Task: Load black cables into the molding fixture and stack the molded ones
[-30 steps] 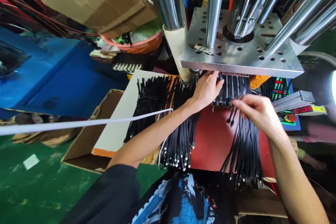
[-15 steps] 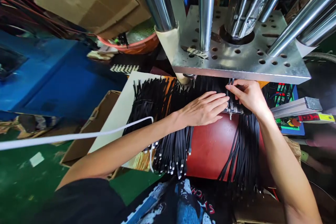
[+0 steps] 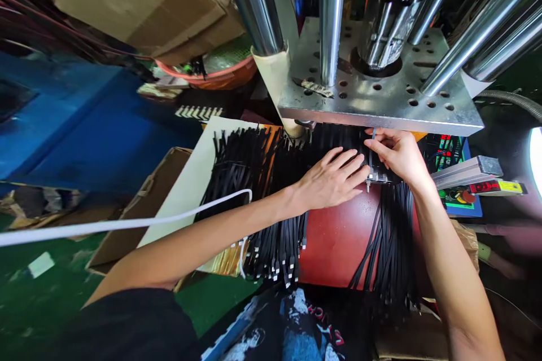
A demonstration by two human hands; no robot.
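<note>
Both hands work at the far edge of the red work surface (image 3: 339, 240), right under the perforated steel press plate (image 3: 372, 102). The left hand (image 3: 332, 180) lies flat, fingers extended and close together, pressing on the black flat cables (image 3: 271, 180) fanned across the surface's left side. The right hand (image 3: 400, 152) pinches one cable end (image 3: 373, 134) between thumb and forefinger at the metal fixture (image 3: 375, 176), where a second bundle of cables (image 3: 393, 242) hangs over the near edge. The risk, I judge, is plain: fingers sit beneath the plate, so any descent would crush them (the guide columns (image 3: 332, 17) show its travel); a loose connector could also seat crooked. A white cord (image 3: 127, 223) crosses the left forearm. Print on the shirt is too fragmentary to read, and the control panel (image 3: 455, 180) labels seem illegible.
</note>
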